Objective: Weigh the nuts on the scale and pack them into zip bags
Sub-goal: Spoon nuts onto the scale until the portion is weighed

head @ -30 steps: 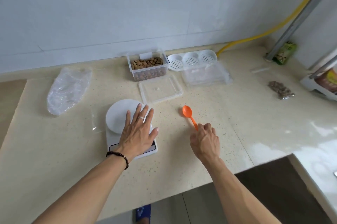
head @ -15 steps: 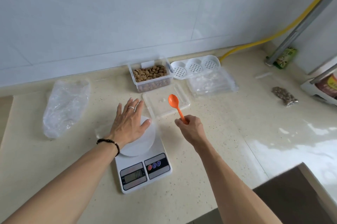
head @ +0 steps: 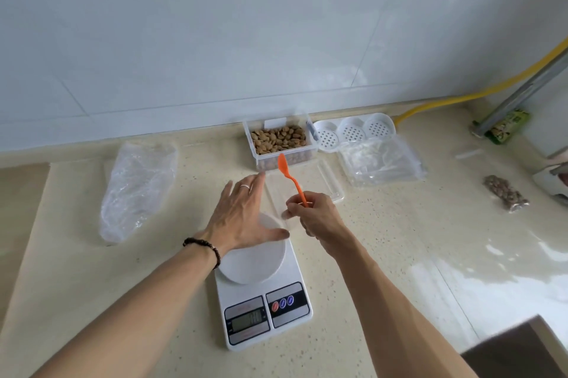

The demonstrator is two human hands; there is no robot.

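A white digital scale stands on the beige counter, its round platform partly under my left hand. That hand lies flat with straight fingers over the platform's far side. A faint clear film edge shows between my hands; what it is cannot be told. My right hand grips the handle of an orange spoon. The spoon's bowl points at the clear container of nuts by the wall, just short of its front wall. The container's clear lid lies in front of it.
A stack of clear zip bags and a white perforated tray sit right of the nuts. A crumpled plastic bag lies at left. A filled nut bag, a green packet and a yellow hose are at right.
My right hand picked the orange spoon up from the counter and carried it toward the nut container. My left hand slid from the scale's front panel to the platform's far side.
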